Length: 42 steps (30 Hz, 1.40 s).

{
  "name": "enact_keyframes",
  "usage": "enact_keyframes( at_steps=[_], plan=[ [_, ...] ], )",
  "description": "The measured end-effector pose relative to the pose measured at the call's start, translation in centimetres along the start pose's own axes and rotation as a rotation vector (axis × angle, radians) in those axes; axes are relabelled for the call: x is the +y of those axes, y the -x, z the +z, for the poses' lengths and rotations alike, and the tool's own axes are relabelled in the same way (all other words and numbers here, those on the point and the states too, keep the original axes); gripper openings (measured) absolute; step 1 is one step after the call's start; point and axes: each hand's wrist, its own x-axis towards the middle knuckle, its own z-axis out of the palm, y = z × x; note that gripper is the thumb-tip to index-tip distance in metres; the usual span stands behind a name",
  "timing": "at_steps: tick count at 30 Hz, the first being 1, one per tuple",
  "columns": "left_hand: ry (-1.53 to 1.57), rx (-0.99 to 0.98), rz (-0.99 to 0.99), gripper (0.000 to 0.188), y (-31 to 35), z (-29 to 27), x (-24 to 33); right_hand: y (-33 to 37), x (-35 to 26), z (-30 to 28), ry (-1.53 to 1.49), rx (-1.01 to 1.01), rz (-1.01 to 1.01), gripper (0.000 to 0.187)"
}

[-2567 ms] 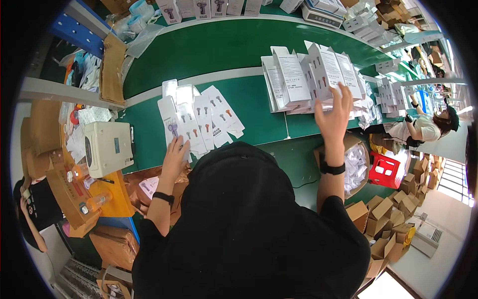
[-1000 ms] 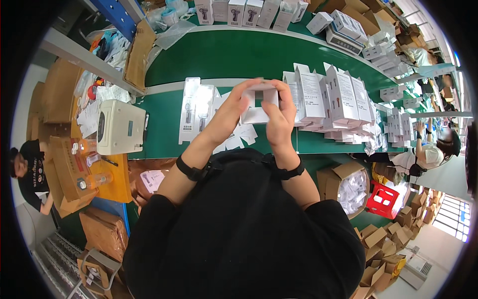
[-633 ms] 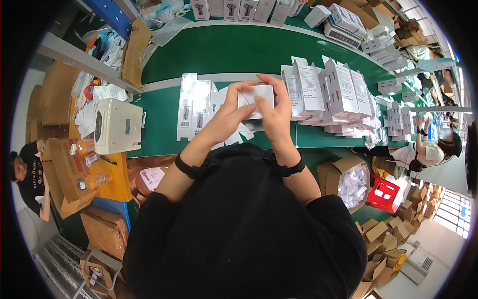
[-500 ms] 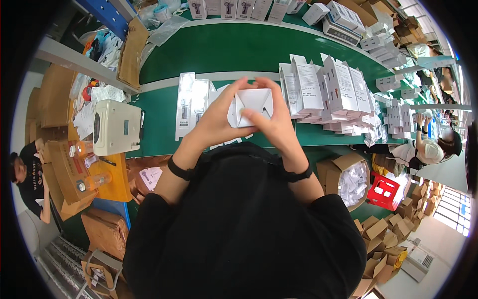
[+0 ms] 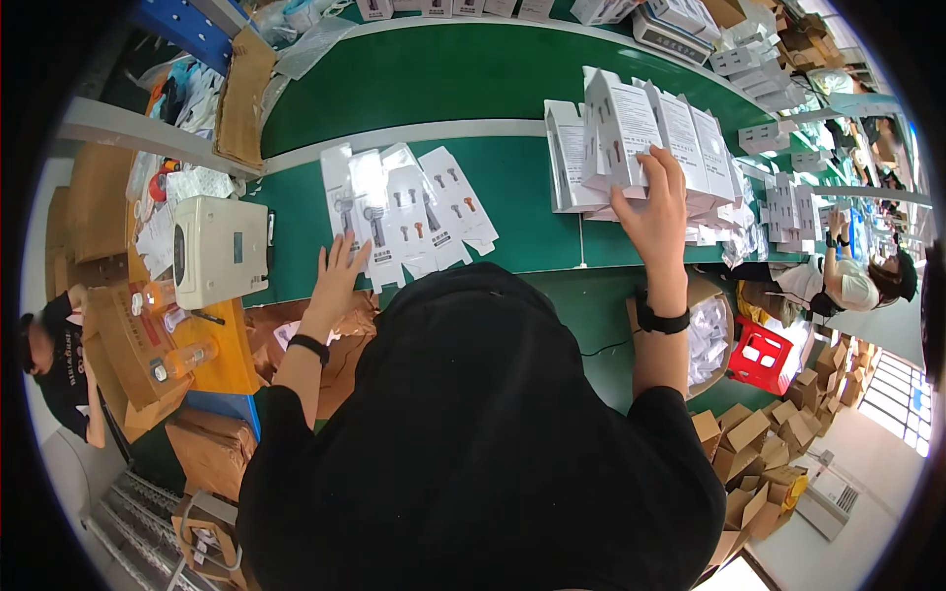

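My right hand [image 5: 654, 219] is at the near end of a white folded box [image 5: 628, 123], thumb on one side and fingers on the other. That box, printed with small device pictures and text, stands open-flapped at the left part of a row of similar white boxes [image 5: 682, 138]. On the left, my left hand [image 5: 339, 279] has its fingers spread, with the tips by the lower edge of several flat white cartons [image 5: 404, 212]. These lie fanned out on the green table [image 5: 512, 182] and carry printed device pictures. Nothing is held in my left hand.
A beige machine [image 5: 222, 251] stands left of the flat cartons. An open cardboard box of white items [image 5: 707, 340] and a red stool [image 5: 761, 366] are on the right. Other people are at far left and far right. More white boxes line the far shelf.
Both hands were together around a white box in the middle. The right hand has carried it to the row on the right. The left hand has let go and moved left to the flat cartons.
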Motion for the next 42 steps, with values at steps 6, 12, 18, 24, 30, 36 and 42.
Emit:
enact_keyframes(
  at_steps=[6,12,18,24,30,36,42],
  plan=[
    [0.101,0.141,0.100,0.061,2.5,2.4,-1.7,-0.2,-2.2,2.1,0.181,0.196,0.062,0.047],
    [0.089,0.562,0.147,0.032,2.2,-3.9,2.8,-0.4,-9.5,4.7,-0.117,0.100,-0.104,0.044],
    [0.753,0.832,0.001,0.021,1.2,-15.8,12.0,0.4,-17.7,7.9,-0.666,-0.248,-0.106,0.107],
    [1.544,0.662,-0.044,0.024,0.1,-19.5,14.9,-1.0,-19.2,10.0,-0.607,-0.135,-0.107,0.142],
    [1.450,0.188,-0.041,0.032,-1.6,-19.6,10.3,-1.8,-17.1,11.4,-0.617,-0.151,-0.343,0.141],
    [1.227,-0.233,-0.260,0.041,-2.9,-22.0,8.1,-2.2,-16.5,10.4,-0.613,-0.151,-0.453,0.128],
    [1.505,0.415,0.248,0.064,-4.7,-21.6,11.0,-3.4,-15.7,8.3,-0.918,-0.171,-0.285,0.103]
  ],
)
